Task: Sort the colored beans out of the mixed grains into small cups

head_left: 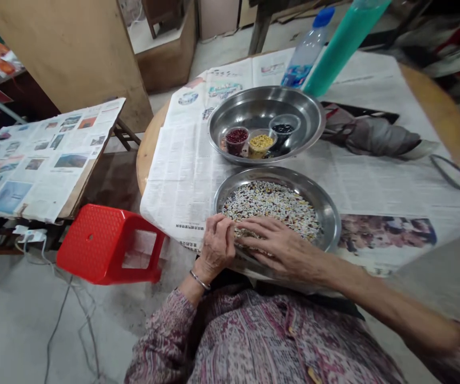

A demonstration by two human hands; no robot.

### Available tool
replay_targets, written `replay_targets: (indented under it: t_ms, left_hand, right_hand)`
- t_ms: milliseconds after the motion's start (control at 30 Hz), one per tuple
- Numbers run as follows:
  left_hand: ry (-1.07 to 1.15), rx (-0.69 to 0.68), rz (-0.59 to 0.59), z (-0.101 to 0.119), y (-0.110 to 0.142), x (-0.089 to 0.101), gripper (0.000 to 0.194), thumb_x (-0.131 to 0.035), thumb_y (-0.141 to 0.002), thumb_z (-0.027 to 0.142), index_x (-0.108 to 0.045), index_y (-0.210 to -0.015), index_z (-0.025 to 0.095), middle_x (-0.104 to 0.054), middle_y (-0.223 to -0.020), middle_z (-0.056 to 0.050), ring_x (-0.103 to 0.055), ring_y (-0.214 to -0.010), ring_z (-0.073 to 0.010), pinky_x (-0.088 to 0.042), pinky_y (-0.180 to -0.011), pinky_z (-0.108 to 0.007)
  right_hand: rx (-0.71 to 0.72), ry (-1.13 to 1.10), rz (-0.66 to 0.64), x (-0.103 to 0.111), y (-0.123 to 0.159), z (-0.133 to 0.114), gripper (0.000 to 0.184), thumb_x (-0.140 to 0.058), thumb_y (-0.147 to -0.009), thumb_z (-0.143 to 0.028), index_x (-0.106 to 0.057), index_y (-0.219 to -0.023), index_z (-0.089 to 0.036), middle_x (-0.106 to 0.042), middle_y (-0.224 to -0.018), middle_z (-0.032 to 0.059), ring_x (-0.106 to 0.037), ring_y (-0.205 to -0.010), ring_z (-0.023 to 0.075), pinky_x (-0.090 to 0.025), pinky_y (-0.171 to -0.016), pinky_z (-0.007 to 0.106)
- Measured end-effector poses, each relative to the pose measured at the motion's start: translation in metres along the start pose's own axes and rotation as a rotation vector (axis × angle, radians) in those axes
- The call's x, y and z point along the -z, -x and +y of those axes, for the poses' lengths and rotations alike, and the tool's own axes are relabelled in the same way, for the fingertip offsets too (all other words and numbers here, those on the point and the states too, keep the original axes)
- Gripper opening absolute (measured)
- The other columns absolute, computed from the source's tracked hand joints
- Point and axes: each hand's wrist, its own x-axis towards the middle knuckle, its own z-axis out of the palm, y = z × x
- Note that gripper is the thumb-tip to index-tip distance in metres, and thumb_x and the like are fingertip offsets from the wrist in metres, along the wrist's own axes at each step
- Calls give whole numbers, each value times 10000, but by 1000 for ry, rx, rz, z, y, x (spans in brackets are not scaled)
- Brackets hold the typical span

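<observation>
A steel plate (pixel 278 178) on newspaper (pixel 182 176) holds a mix of black, white and yellow grains (pixel 272 205). My right hand (pixel 280 248) lies over the near part of the grains, its fingers apart and reaching left. My left hand (pixel 216 248), with a metal bangle (pixel 200 280) on the wrist, is at the plate's near rim, its fingertips bunched; anything between them is hidden. Behind stands a larger steel plate (pixel 266 93) with small cups of red beans (pixel 237 140), yellow grains (pixel 261 144) and black seeds (pixel 283 129).
A red plastic stool (pixel 94 242) stands left of the round table (pixel 442 114). A water bottle (pixel 308 50), a teal bottle (pixel 346 45), grey cloth (pixel 370 133) and spectacles (pixel 454 172) lie beyond. A newspaper-covered table (pixel 46 160) is left; a cable (pixel 70 314) crosses the floor.
</observation>
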Motion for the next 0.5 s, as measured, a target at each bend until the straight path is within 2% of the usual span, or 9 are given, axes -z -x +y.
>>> replay_targets:
  t_ms: [100, 233, 300, 367, 433, 500]
  left_hand:
    - [-21, 6, 7, 3, -1, 1, 164, -437, -1053, 134, -565, -1151, 163, -630, -1106, -128, -621, -1084, -233, -580, -978, -441]
    - [-41, 12, -14, 7, -4, 4, 145, -458, -1046, 127, -569, -1131, 167, -626, -1081, -122, -623, -1059, -229, -593, -948, -421]
    - [-58, 8, -16, 8, -6, 5, 144, -465, -1042, 125, -570, -1129, 171, -623, -1074, -116, -629, -1056, -226, -594, -950, -408]
    - [-64, 15, -22, 8, -6, 6, 149, -465, -1042, 130, -573, -1132, 178, -620, -1075, -112, -637, -1059, -225, -594, -951, -401]
    - [-62, 29, -26, 8, -6, 5, 154, -464, -1042, 136, -574, -1138, 184, -619, -1078, -111, -642, -1059, -226, -594, -945, -402]
    - [-56, 30, -21, 8, -5, 5, 161, -462, -1041, 134, -570, -1152, 182, -619, -1079, -112, -642, -1055, -226, -594, -936, -401]
  right_hand:
    - [122, 32, -40, -10, -14, 3, 258, -541, -949, -176, -693, -1153, -218, -691, -1352, 104, -559, -1314, 282, -444, -1101, 537]
    - [153, 117, -66, -17, -26, 31, 155, -543, -939, -178, -692, -949, -219, -739, -1016, 81, -627, -1015, 249, -488, -983, 461]
    - [85, 193, -65, -11, -23, 49, 165, -531, -942, -168, -681, -896, -219, -714, -914, 77, -609, -902, 239, -501, -872, 415]
    - [-35, 233, -26, -2, -15, 62, 170, -526, -942, -166, -683, -899, -215, -706, -905, 87, -603, -886, 247, -499, -821, 406]
    - [-154, 206, 51, 6, -6, 67, 175, -531, -932, -161, -697, -944, -216, -715, -952, 96, -614, -933, 262, -508, -841, 421]
    - [-190, 132, 95, 8, -2, 60, 204, -540, -921, -156, -711, -1011, -222, -725, -1016, 98, -626, -999, 269, -519, -896, 440]
